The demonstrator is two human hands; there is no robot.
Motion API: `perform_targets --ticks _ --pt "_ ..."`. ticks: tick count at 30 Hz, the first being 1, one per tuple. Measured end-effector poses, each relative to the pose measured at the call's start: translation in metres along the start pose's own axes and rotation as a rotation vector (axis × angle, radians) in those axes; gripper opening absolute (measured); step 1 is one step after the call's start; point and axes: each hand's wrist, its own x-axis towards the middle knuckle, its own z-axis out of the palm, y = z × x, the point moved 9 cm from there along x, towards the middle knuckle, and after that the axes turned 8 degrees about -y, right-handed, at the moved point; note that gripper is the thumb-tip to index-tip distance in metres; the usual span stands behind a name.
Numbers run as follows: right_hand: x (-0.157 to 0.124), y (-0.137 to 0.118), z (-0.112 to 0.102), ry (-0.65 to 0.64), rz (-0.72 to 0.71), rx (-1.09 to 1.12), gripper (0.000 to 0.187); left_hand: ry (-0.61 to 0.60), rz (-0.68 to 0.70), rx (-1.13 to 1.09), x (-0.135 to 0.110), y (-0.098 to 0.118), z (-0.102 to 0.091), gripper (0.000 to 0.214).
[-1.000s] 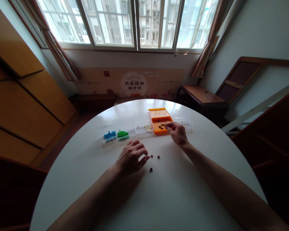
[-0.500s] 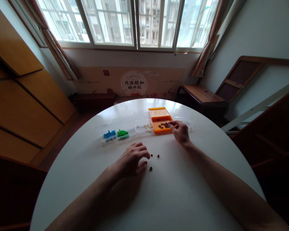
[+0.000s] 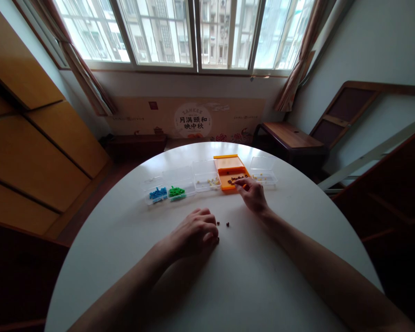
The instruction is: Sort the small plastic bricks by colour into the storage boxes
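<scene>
Round white table (image 3: 256, 286), smooth and a bit shiny toward the window (image 3: 162, 32), with little brown bits all over the job. The left hand (image 3: 195, 230) is curled low over the tabletop, knuckles up, with its thumb and fingertips right at a dark brown piece (image 3: 217, 240). The gap there looks narrow, but the fingers cover part of the piece, so I can't tell if it's actually pinched or just touched. Just past those fingers sit two more brown bits (image 3: 228, 224), small and chunky (too tiny for me to make out the exact shape).

The right hand (image 3: 251, 192) is at the near right corner of the orange box (image 3: 224, 176), thumb and index finger drawn close together over its front edge. Can't tell whether anything's between them. That box is a shallow plastic rectangle, lid flipped back, with a loose scatter of dark brown pieces (image 3: 238, 179) inside.

The other boxes in the row are clear plastic, thin-walled and see-through: one has a jagged heap of blue pieces (image 3: 158, 193), the next has bright green pieces (image 3: 176, 192), then pale yellowish crumbs (image 3: 212, 182) just left of the orange one. Another clear box (image 3: 271, 179) sits partly behind the right hand, with a few small yellowish bits in it.
</scene>
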Motion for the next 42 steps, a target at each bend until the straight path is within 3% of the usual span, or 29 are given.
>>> perform_targets --ticks 3,8,11,16,20,28,36,42 --pt "-0.004 -0.011 0.006 -0.035 -0.058 0.005 0.016 0.053 -0.012 -0.040 0.000 -0.003 -0.004 0.015" --pt "-0.018 -0.045 0.021 -0.163 -0.226 0.012 0.011 0.332 -0.145 -0.275 -0.006 -0.027 -0.031 0.018" --pt "-0.030 -0.069 0.031 -0.247 -0.343 0.032 0.010 0.423 -0.250 -0.413 -0.012 -0.046 -0.037 0.021" --pt "-0.046 -0.091 0.042 -0.344 -0.446 0.086 0.009 0.429 -0.313 -0.504 -0.012 -0.055 -0.036 0.024" --pt "-0.050 -0.096 0.045 -0.348 -0.487 0.056 0.011 0.426 -0.321 -0.498 -0.012 -0.055 -0.034 0.026" --pt "-0.053 -0.097 0.043 -0.280 -0.522 -0.031 0.020 0.445 -0.309 -0.473 -0.011 -0.051 -0.031 0.026" --pt "-0.056 -0.098 0.046 -0.310 -0.593 -0.101 0.018 0.458 -0.316 -0.431 -0.012 -0.054 -0.030 0.029" --pt "-0.047 -0.087 0.043 -0.270 -0.545 -0.151 0.019 0.482 -0.321 -0.356 -0.014 -0.053 -0.031 0.025"
